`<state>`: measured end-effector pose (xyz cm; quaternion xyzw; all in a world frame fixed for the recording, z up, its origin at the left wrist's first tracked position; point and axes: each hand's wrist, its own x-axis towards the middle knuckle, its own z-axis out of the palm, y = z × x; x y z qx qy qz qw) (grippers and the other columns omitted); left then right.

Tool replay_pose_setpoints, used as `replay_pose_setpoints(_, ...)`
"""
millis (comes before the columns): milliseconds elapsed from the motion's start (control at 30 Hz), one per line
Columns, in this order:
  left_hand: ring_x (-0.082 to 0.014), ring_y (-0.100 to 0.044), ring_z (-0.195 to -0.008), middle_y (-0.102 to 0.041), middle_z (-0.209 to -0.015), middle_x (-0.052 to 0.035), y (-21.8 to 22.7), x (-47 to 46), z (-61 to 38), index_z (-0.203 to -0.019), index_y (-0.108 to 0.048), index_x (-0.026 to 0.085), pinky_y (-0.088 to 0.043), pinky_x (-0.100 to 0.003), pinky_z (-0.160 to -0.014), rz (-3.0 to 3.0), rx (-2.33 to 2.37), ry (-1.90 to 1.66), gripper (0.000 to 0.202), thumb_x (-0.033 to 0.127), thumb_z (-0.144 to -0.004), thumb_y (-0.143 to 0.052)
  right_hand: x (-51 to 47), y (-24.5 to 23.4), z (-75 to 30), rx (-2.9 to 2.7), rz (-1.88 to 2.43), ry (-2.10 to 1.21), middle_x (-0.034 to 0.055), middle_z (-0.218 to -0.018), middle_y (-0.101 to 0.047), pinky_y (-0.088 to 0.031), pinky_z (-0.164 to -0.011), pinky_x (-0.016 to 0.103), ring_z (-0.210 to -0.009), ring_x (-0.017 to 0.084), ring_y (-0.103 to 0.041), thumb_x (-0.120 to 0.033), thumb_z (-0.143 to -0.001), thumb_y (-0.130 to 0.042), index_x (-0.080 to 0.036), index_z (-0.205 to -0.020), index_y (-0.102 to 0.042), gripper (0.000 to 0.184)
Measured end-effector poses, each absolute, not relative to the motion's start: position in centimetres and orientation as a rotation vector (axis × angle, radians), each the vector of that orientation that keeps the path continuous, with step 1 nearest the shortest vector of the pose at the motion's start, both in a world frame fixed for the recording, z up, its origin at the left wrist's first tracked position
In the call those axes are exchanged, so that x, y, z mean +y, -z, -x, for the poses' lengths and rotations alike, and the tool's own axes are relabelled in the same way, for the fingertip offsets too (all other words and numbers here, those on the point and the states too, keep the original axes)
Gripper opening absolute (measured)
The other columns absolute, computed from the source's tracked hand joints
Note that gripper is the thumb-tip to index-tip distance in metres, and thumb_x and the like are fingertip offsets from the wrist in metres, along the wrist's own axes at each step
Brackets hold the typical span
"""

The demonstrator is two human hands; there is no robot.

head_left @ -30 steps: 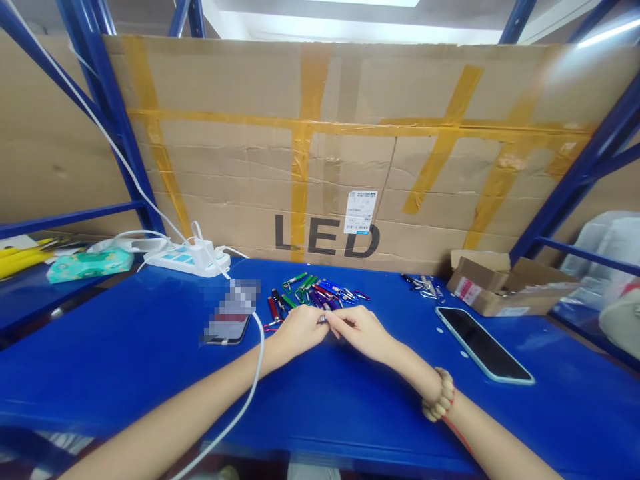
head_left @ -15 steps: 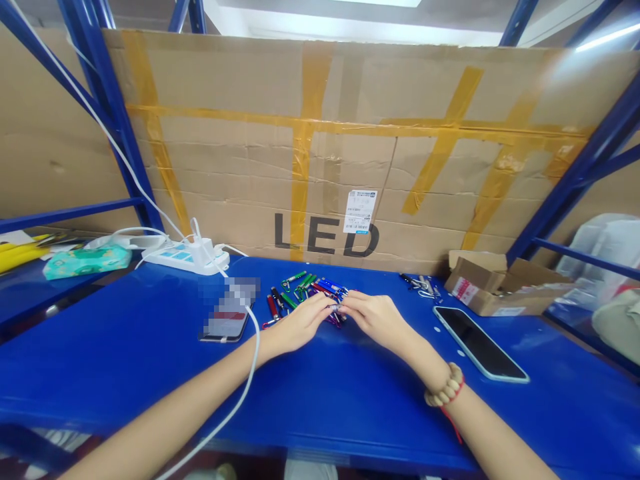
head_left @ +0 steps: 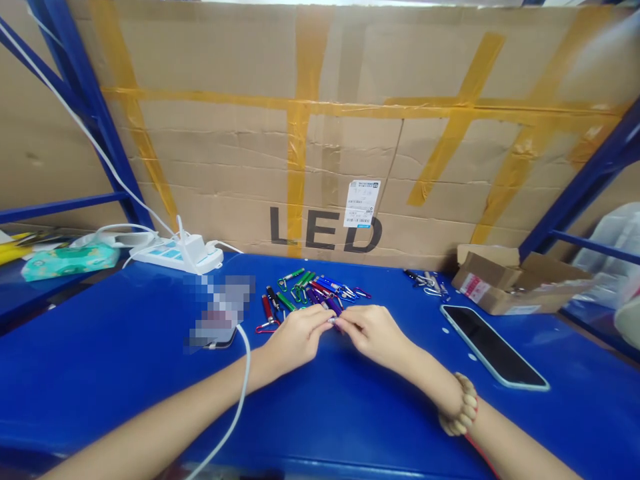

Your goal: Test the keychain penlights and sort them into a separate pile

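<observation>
My left hand (head_left: 299, 335) and my right hand (head_left: 374, 333) meet fingertip to fingertip at the front of a pile of small coloured tubes with carabiner clips (head_left: 300, 287). Both are closed in a pinch. A small silvery bit shows between the fingertips; the rest of what they grip is hidden. A purple tube (head_left: 334, 305) lies just behind the fingers. The pile has red, black, green, blue and purple tubes, with a red clip (head_left: 267, 327) to the left of my left hand.
A phone (head_left: 494, 347) lies at the right, a blurred phone (head_left: 220, 340) at the left. A white cable (head_left: 245, 373) crosses above my left forearm. Behind are a power strip (head_left: 165, 255), dark and silvery clip pieces (head_left: 431, 283), an open carton (head_left: 493, 290) and a cardboard wall (head_left: 225, 167).
My view has tilted down and come a little closer. Both hands stay pinched together and sit slightly nearer the front of the pile, leaving more of the purple and blue tubes visible.
</observation>
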<state>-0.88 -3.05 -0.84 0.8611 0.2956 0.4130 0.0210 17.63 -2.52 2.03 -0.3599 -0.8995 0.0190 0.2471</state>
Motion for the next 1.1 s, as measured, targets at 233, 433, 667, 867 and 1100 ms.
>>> replay_pose_setpoints(233, -0.0176, -0.065, -0.081, -0.070, -0.087, -0.0095, 0.8, -2.8, 0.9, -0.094, -0.067, 0.013, -0.054, -0.028, -0.075, -2.730, 0.848, -1.273, 0.025, 0.014, -0.090, -0.042, -2.5, -2.0, -17.4, -2.232, 1.087, -0.800, -0.0050, -0.042, -0.041, -0.029, -0.044, 0.021, -0.039, 0.008, -0.037, -0.043, -0.089, -0.041, -0.018, -0.055, -0.050, 0.043)
replay_pose_setpoints(433, -0.0180, -0.064, -0.082, -0.069, -0.090, -0.0077, -0.7, -2.7, -0.3, -0.094, -0.065, 0.016, -0.051, -0.028, -0.077, -2.282, 1.057, -1.381, 0.020, 0.023, -0.089, -0.047, -2.1, -3.3, -18.0, -2.150, 1.170, -0.779, -0.0059, -0.040, -0.044, -0.033, -0.047, 0.022, -0.037, 0.010, -0.043, -0.055, -0.090, -0.033, -0.019, -0.065, -0.058, 0.050)
replay_pose_setpoints(667, -0.0139, -0.058, -0.064, -0.063, -0.077, -0.0020, -2.7, 0.2, 3.8, -0.091, -0.044, 0.020, -0.046, -0.027, -0.067, -1.955, 1.460, -1.276, 0.021, 0.033, -0.094, -0.028, -1.3, -3.8, -19.0, -2.199, 1.606, 0.032, 0.0008, -0.056, -0.061, -0.024, -0.051, 0.024, -0.057, 0.016, -0.056, -0.048, -0.092, -0.033, -0.021, -0.064, -0.060, 0.048)
replay_pose_setpoints(867, -0.0147, -0.055, -0.064, -0.060, -0.077, -0.0013, -3.4, 1.3, 6.2, -0.081, -0.035, 0.022, -0.043, -0.031, -0.069, -2.053, 1.485, -1.061, 0.024, 0.039, -0.093, -0.024, -1.1, -3.3, -18.9, -2.230, 1.632, 0.122, 0.0014, -0.059, -0.064, -0.019, -0.049, 0.024, -0.059, 0.016, -0.058, -0.043, -0.091, -0.036, -0.022, -0.064, -0.059, 0.042)
replay_pose_setpoints(1100, -0.0220, -0.055, -0.075, -0.057, -0.077, -0.0011, -2.9, 0.2, 5.5, -0.075, -0.044, 0.020, -0.041, -0.034, -0.074, -2.315, 1.366, -0.609, 0.040, 0.042, -0.059, -0.073, -1.0, -4.4, -19.7, -2.073, 1.704, 0.230, 0.0020, -0.060, -0.064, -0.020, -0.049, 0.024, -0.062, 0.017, -0.060, -0.044, -0.091, -0.037, -0.021, -0.062, -0.058, 0.043)
